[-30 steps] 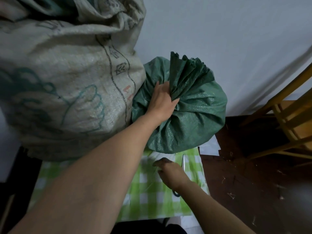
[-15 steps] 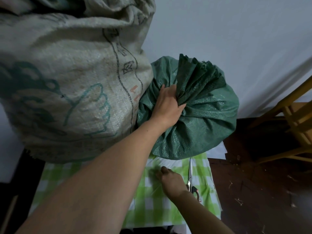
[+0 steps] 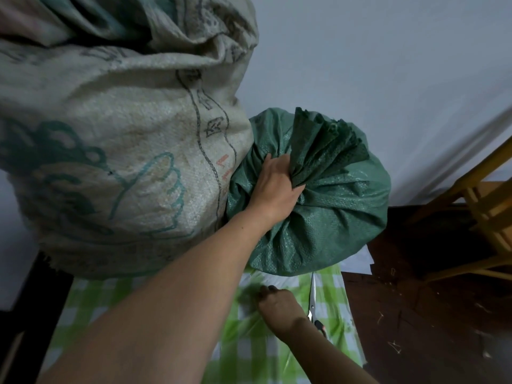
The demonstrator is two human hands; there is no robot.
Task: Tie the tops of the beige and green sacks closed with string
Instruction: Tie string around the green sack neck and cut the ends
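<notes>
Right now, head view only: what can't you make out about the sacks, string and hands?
Head view throughout.
Neck of the green sack: the left hand grips the gathered top, covering any string there.
Fingers of the right hand: blurred against the checked cloth; pinching string or not, cannot tell.
Top of the beige sack: cut off by the upper edge; tied or not, unknown.
Handles of the scissors: partly behind the right wrist.

view: head | faces: forward-down | range: close above green sack (image 3: 327,217) | wide-angle
</notes>
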